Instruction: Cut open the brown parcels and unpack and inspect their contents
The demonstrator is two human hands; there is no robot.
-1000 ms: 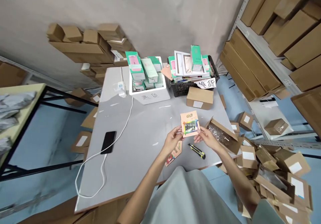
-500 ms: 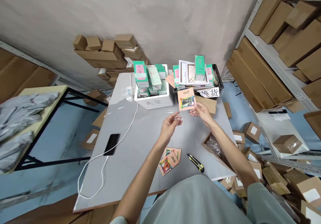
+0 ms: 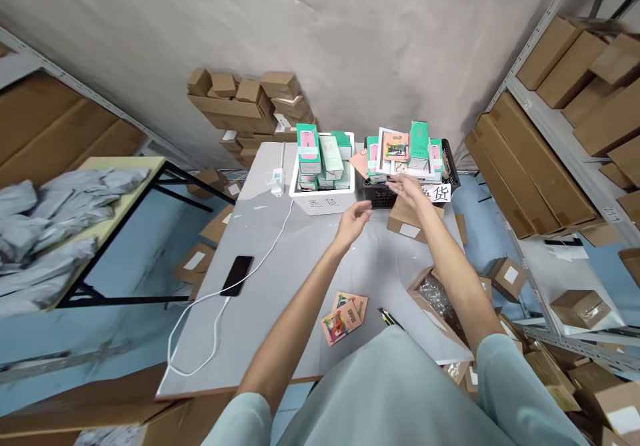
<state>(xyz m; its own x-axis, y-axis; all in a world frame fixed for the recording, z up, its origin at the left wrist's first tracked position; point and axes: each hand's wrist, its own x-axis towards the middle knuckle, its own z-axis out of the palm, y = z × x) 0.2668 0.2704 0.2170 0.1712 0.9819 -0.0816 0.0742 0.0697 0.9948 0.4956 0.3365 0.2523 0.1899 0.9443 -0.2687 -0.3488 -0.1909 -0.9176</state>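
Observation:
My right hand (image 3: 407,191) is at the front of the black basket (image 3: 383,196), fingers stretched out and holding nothing. Just beyond it, a pink picture card (image 3: 396,147) lies in a white frame-like tray (image 3: 383,159) on top of the basket's contents. Beside the card stands a green box (image 3: 419,145). My left hand (image 3: 354,223) hovers over the table in front of the white bin (image 3: 320,205), empty, its fingers extended. Two more pink cards (image 3: 345,321) overlap on the table near my body.
Green and pale boxes (image 3: 330,158) fill the white bin. A phone (image 3: 237,275) with a white cable lies at left. A partly hidden utility knife (image 3: 389,318), an open carton (image 3: 433,299) with clear plastic and a cardboard box (image 3: 407,219) are at right. Shelving (image 3: 545,109) stands beyond.
The card that my right hand held up now lies in the white tray on the basket, let go. My left hand has stayed near the middle. The view has shifted slightly.

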